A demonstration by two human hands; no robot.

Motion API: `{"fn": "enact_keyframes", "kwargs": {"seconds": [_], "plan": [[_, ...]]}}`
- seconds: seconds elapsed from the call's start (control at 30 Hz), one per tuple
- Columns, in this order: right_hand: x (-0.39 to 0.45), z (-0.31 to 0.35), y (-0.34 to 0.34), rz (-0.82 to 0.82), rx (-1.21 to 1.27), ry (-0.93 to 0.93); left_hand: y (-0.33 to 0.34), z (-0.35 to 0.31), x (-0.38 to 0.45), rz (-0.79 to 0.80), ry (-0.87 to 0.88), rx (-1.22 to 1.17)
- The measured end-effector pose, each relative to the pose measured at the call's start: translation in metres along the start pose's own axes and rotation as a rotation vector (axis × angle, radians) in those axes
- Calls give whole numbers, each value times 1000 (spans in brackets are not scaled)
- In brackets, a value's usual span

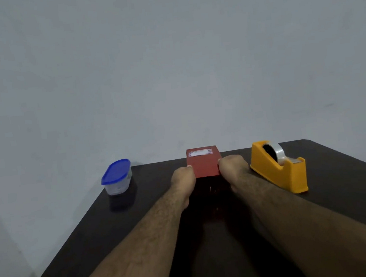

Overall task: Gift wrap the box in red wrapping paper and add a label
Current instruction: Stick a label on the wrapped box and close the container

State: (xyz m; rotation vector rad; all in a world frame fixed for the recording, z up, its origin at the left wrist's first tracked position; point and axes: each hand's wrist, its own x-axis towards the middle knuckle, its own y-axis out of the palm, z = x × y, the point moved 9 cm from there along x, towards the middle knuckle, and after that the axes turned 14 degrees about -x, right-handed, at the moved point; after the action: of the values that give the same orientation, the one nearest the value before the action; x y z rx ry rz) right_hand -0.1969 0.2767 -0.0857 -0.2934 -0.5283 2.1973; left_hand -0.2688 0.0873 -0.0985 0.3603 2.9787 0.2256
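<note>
Red-wrapped box (204, 163) held at both sides, far end of dark table (342, 200).

Left hand (183, 179) gripping left side, right hand (233, 167) gripping right side, fingers curled against the paper. White label (200, 152) stuck on top face near far edge. Yellow tape dispenser (278, 165) just right of right hand. Blue-lidded clear container (116, 177) well left, near table corner. Grey wall (169, 60) behind.

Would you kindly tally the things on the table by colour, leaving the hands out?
Red: 1, the wrapped box
Blue-lidded: 1, the plastic container
Yellow: 1, the tape dispenser
Total: 3 on the dark table
</note>
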Motion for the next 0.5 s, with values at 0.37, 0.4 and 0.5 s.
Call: {"fn": "enact_keyframes", "kwargs": {"seconds": [0.37,0.4,0.5], "plan": [[23,4,11,-110,-46,-74,2,7,37,-80,110,104],[16,7,3,-140,-88,-101,3,2,30,-101,154,146],[-5,20,-20,-215,-210,-245,16,-23,6,-102,372,350]]}}
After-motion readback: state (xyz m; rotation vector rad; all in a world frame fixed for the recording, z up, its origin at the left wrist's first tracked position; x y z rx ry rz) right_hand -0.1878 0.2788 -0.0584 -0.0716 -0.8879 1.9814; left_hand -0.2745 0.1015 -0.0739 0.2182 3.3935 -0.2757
